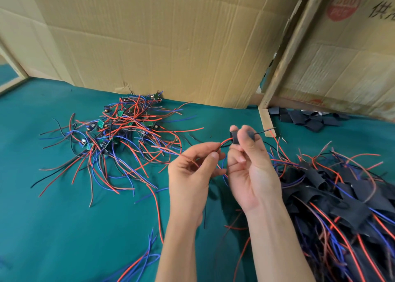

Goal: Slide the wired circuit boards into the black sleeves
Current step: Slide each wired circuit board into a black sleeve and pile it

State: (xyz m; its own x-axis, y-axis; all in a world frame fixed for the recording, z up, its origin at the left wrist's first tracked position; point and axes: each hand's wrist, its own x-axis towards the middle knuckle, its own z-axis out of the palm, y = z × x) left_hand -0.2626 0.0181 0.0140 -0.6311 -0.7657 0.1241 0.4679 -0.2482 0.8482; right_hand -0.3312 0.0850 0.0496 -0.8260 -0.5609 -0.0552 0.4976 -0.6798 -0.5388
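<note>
My right hand pinches a small black sleeve between thumb and fingertips, raised above the green cloth. Red and black wires run out of the sleeve's left end to my left hand, which pinches them near its fingertips. A thin dark wire end sticks out to the right of the sleeve. The board itself is hidden inside the sleeve or behind my fingers. A tangle of bare green circuit boards with red, blue and black wires lies at centre left. Empty black sleeves lie at the back right.
A heap of sleeved boards with wires fills the right side. Loose blue and red wires trail at the bottom. Cardboard sheets stand behind, with a wooden frame post on the green table cloth.
</note>
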